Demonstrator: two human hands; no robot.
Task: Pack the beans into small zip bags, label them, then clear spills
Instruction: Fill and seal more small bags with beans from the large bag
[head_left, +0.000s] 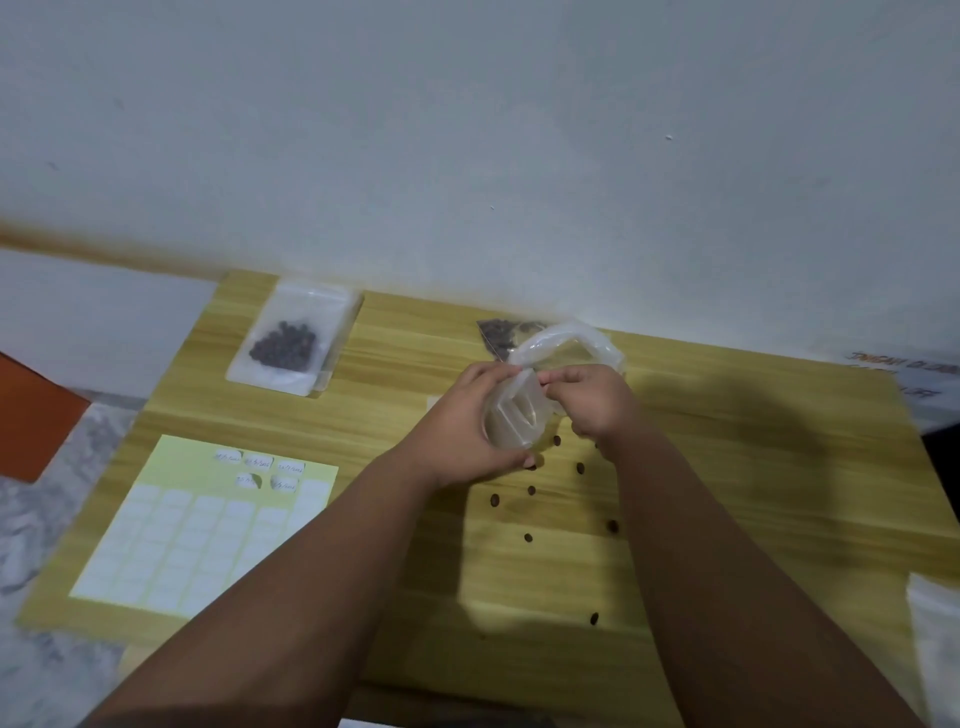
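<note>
Above the middle of the wooden table (727, 493), both my hands hold a small clear zip bag (514, 418). My left hand (467, 426) grips its side and bottom, while my right hand (592, 400) pinches its top edge. Several loose brown beans (530, 490) lie scattered on the table just below my hands. A filled zip bag of dark beans (291, 343) lies flat at the far left. Behind my hands sits a larger clear plastic bag (571, 343), with dark beans (498, 335) showing beside it.
A yellow sheet of white labels (208, 519), a few of them written on, lies at the left of the table. More clear bags (935, 639) show at the right edge. The table stands against a white wall. An orange object (36, 415) lies on the floor at left.
</note>
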